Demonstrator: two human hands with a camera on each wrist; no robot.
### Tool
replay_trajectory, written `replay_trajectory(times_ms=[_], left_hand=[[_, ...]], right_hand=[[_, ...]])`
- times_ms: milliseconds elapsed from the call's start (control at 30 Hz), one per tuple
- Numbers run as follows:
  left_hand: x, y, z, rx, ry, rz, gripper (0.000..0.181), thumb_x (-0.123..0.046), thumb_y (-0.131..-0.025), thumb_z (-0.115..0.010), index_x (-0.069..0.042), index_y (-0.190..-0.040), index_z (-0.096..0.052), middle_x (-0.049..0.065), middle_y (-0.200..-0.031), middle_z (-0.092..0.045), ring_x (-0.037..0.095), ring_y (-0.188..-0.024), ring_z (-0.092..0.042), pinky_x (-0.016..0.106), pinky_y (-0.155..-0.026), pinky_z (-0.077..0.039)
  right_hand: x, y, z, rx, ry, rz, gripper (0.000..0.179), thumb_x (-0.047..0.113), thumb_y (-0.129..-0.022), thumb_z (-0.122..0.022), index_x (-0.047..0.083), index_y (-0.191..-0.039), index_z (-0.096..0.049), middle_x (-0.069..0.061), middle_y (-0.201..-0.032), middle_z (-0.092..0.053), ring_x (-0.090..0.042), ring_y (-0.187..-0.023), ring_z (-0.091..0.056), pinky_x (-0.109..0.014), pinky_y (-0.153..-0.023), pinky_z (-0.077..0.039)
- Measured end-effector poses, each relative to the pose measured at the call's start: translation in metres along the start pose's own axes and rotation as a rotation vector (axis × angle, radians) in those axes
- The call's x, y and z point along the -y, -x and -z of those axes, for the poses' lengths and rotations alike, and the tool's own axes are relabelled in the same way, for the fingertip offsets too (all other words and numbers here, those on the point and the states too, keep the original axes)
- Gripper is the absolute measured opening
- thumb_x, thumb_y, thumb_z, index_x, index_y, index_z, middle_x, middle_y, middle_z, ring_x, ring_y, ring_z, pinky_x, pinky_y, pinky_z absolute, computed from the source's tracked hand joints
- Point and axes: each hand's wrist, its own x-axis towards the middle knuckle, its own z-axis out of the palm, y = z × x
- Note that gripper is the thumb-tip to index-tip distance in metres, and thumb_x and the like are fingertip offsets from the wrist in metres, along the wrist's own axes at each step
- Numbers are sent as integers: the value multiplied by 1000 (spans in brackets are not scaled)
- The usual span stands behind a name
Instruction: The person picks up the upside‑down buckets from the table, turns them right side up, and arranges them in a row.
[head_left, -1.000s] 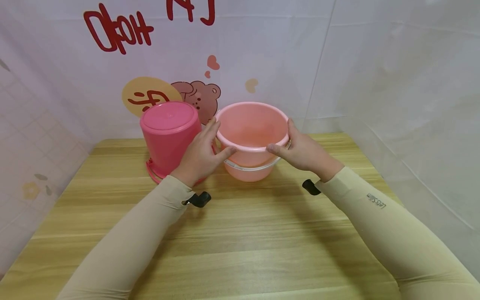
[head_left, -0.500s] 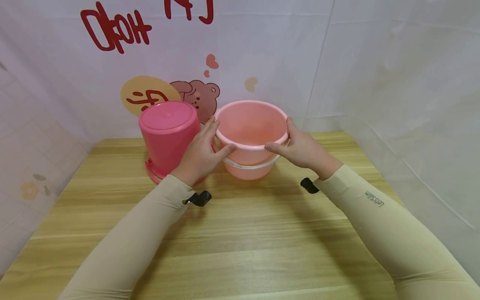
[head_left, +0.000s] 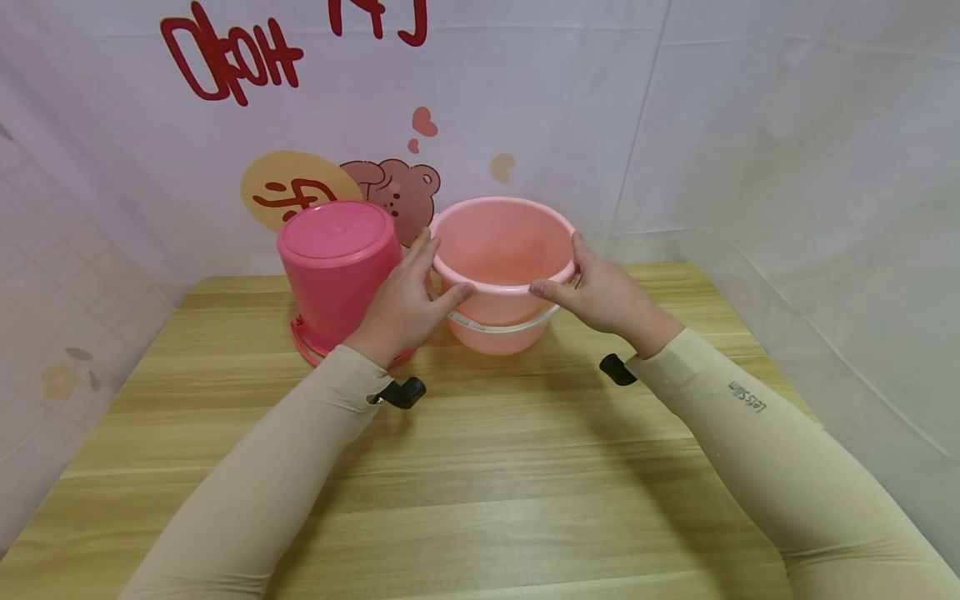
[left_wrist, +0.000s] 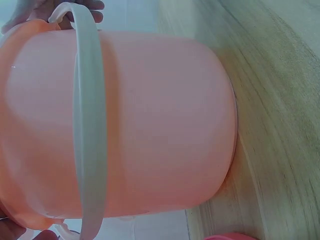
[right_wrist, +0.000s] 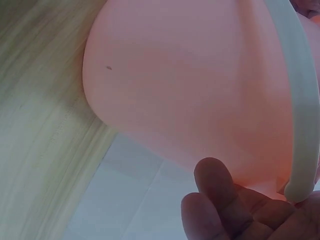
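Observation:
A light pink bucket [head_left: 498, 307] stands upright, mouth up, at the back of the table in the head view. My left hand [head_left: 401, 308] grips its left side, thumb by the front rim and fingers along the side. On the opposite side my right hand [head_left: 607, 298] holds the rim, thumb in front. The white handle [left_wrist: 92, 125] hangs down across the bucket's front. In the right wrist view, curled fingers [right_wrist: 215, 185] lie against the wall beside the handle's end. Whether the base touches the table cannot be told for certain.
Close to my left hand, a darker pink bucket [head_left: 337, 292] stands upside down, its handle [head_left: 303, 343] low at the table. Behind the wood-grain table [head_left: 480, 483] hangs a white printed cloth [head_left: 555, 108], which also closes in both sides.
The light pink bucket has shifted slightly upward in the head view, with both hands staying at its rim. The darker bucket stays where it was.

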Motion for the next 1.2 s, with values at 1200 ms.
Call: replay_trajectory(times_ms=[1200], left_hand=[[-2, -2, 0, 10, -1, 17, 93, -75, -76, -47, -27, -149, -16, -13, -155, -2, 23, -113, -53, 36, -75, -50]], right_hand=[[1, -1, 0, -20, 48, -4, 114, 79, -70, -50, 18, -150, 2, 0, -95, -62, -19, -83, -59, -36, -77, -45]])
